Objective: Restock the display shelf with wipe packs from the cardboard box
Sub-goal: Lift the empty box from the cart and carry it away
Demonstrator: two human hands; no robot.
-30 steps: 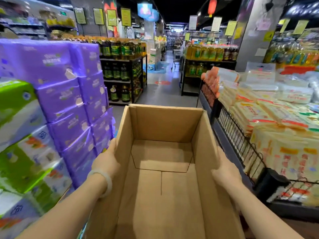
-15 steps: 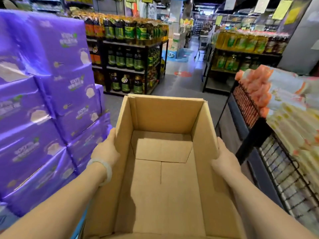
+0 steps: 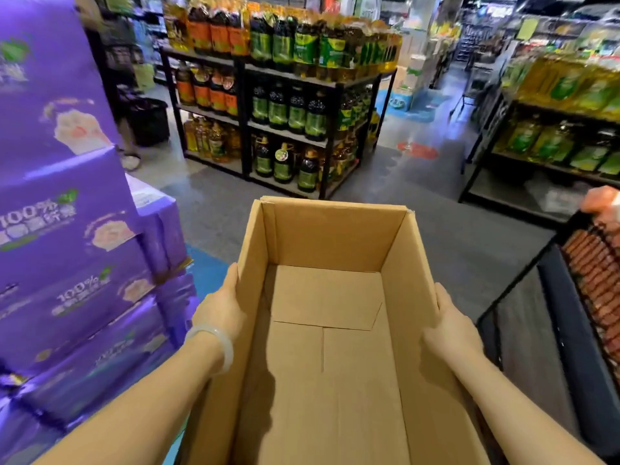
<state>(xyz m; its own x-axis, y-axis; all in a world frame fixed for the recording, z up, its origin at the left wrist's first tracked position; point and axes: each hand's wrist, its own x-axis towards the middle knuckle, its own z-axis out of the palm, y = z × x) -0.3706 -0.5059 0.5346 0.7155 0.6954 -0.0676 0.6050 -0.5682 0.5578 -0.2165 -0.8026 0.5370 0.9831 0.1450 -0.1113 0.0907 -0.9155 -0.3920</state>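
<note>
Two bare forearms reach forward from the bottom of the view, and both hands carry an open cardboard box (image 3: 327,330) between them. The left hand (image 3: 219,308) lies flat against the outside of the box's left wall, fingers straight and pointing forward along the cardboard, with a pale bangle (image 3: 214,344) round the wrist just behind it. The right hand (image 3: 451,325) presses the outside of the right wall in the same way, fingers extended along the top edge. The box sits squarely between the hands; its inside shows only bare brown cardboard and the folded bottom flaps, with no wipe packs visible in it.

Just left of the left hand rises a tall stack of purple wrapped packs (image 3: 63,229) with white print, standing on a blue base. To the right of the right hand, close by, is the corner of a black wire display shelf (image 3: 570,297) holding rows of orange-topped packs (image 3: 600,270); what they are exactly is too blurred to tell.

Beyond the box's far wall lies grey floor (image 3: 385,182), with a red round mark (image 3: 417,151) farther on. Ahead and left of the hands stands a black rack of cooking oil bottles (image 3: 285,105) with green and orange labels; ahead and right stands another rack of yellow oil bottles (image 3: 563,105)
</note>
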